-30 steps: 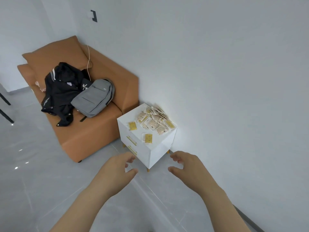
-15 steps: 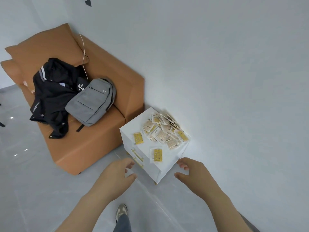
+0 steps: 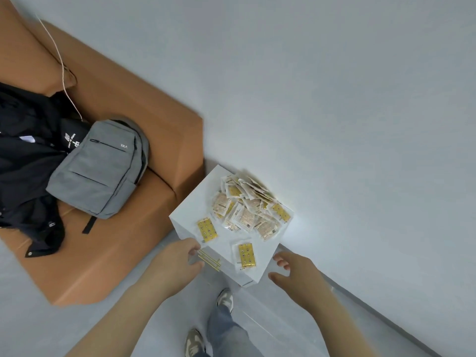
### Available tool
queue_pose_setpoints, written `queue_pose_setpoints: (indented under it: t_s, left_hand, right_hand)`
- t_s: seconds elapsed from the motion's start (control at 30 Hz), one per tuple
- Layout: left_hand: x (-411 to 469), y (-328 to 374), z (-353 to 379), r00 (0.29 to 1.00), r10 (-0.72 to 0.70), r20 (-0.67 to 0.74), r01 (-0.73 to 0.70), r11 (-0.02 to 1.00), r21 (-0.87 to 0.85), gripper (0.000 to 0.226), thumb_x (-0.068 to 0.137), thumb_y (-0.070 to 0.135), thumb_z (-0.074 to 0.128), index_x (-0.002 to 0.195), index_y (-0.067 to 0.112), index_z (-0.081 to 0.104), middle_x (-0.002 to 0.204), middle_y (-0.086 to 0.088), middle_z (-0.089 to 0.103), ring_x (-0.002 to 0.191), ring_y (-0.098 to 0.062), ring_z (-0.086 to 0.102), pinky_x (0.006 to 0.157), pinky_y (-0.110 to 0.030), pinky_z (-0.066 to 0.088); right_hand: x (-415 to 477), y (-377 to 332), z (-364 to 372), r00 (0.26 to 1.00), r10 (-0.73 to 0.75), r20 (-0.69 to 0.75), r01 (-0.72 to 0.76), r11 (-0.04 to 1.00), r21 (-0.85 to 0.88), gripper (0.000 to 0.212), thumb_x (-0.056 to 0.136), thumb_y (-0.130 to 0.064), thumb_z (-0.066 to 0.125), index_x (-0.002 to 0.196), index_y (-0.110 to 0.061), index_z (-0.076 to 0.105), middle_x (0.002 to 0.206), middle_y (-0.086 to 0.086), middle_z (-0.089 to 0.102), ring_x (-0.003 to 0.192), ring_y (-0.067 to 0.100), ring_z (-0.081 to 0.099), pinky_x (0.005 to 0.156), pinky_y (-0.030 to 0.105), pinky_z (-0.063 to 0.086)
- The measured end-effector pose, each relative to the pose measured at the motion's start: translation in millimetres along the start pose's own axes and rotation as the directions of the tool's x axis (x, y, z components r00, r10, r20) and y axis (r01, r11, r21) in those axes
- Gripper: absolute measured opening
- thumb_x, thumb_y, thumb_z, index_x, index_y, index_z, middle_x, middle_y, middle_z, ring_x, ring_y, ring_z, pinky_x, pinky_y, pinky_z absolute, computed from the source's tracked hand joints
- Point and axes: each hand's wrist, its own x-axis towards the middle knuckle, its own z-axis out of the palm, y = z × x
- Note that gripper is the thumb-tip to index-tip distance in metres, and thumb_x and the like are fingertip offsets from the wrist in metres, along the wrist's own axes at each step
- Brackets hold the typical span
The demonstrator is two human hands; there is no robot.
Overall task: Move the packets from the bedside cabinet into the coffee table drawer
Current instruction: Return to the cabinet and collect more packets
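A white bedside cabinet with gold drawer handles stands against the wall. On its top lies a heap of several small clear packets, some yellow, some beige. Two yellow packets lie apart: one near the front left edge, another near the front corner. My left hand hovers by the cabinet's front left edge, fingers loosely curved, holding nothing. My right hand is spread just right of the front corner, empty. The coffee table is out of view.
An orange sofa sits directly left of the cabinet, bearing a grey backpack, a black jacket and a white cable. My legs and shoes stand on the grey floor in front of the cabinet.
I have stepped closer, so the cabinet now fills more of the view. Both hands have come forward to the cabinet's front edge, either side of the corner.
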Motion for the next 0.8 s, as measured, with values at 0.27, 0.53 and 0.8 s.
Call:
queue_pose_setpoints:
  t_s: [0.27, 0.53, 0.8]
  left_hand:
    - [92, -10, -11, 0.996, -0.046, 0.075, 0.043, 0.999, 0.031, 0.035, 0.084, 0.032, 0.061, 0.119, 0.026, 0.057, 0.117, 0.008, 0.061, 0.107, -0.007, 0.056, 0.087, -0.027, 0.048]
    - [172, -28, 14, 0.99, -0.042, 0.137, 0.026, 0.993, 0.117, 0.036, 0.088, 0.029, 0.06, 0.122, 0.017, 0.053, 0.12, 0.002, 0.058, 0.114, -0.014, 0.054, 0.085, -0.023, 0.042]
    - [259, -65, 43, 0.981, -0.033, 0.193, -0.025, 0.957, 0.288, 0.044, 0.087, 0.036, 0.062, 0.124, 0.016, 0.049, 0.121, -0.004, 0.055, 0.111, -0.019, 0.054, 0.086, -0.027, 0.043]
  right_hand:
    - [83, -4, -9, 0.997, 0.071, 0.005, -0.071, 0.997, -0.002, 0.04, 0.086, -0.034, 0.063, 0.124, -0.026, 0.055, 0.118, -0.006, 0.061, 0.108, 0.011, 0.056, 0.09, 0.025, 0.046]
    - [141, 11, 14, 0.983, 0.176, 0.049, -0.176, 0.984, -0.005, 0.043, 0.087, -0.036, 0.062, 0.128, -0.026, 0.053, 0.123, -0.006, 0.061, 0.111, 0.012, 0.056, 0.093, 0.025, 0.046]
    - [194, 26, 65, 0.949, 0.314, 0.023, -0.315, 0.949, -0.002, 0.049, 0.09, -0.041, 0.059, 0.135, -0.025, 0.047, 0.131, -0.005, 0.057, 0.117, 0.014, 0.055, 0.097, 0.027, 0.044]
